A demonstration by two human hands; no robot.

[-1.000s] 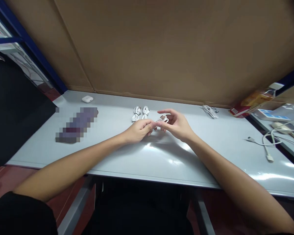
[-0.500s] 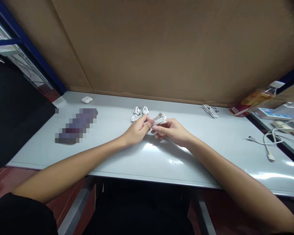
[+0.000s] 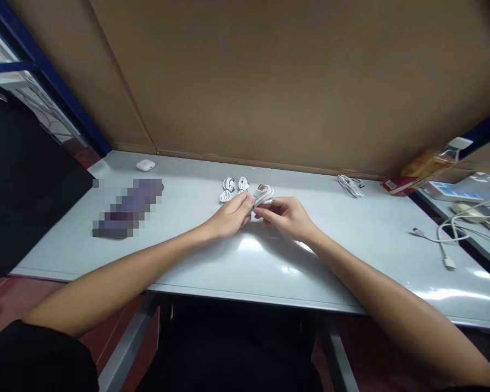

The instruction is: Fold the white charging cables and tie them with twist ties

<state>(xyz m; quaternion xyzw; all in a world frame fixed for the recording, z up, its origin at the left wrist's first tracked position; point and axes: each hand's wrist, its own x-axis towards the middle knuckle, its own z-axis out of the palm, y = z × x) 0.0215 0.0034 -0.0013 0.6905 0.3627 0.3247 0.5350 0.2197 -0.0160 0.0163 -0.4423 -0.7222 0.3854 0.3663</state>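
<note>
Both hands meet over the middle of a pale grey table. My left hand pinches a small coiled white cable from the left, and my right hand grips the same coil from the right. The coil sits just above the tabletop between the fingertips, with a plug end showing on top. Two tied white cable bundles lie side by side on the table just beyond my left hand.
A white earbud case and a blurred dark object lie at the left. Another white cable bundle sits far right, a loose white cable trails at the right edge, and a packet beyond. A brown cardboard wall backs the table.
My right hand has closed from spread fingers onto the coil. Both hands have shifted slightly farther away and left, toward the two bundles.
</note>
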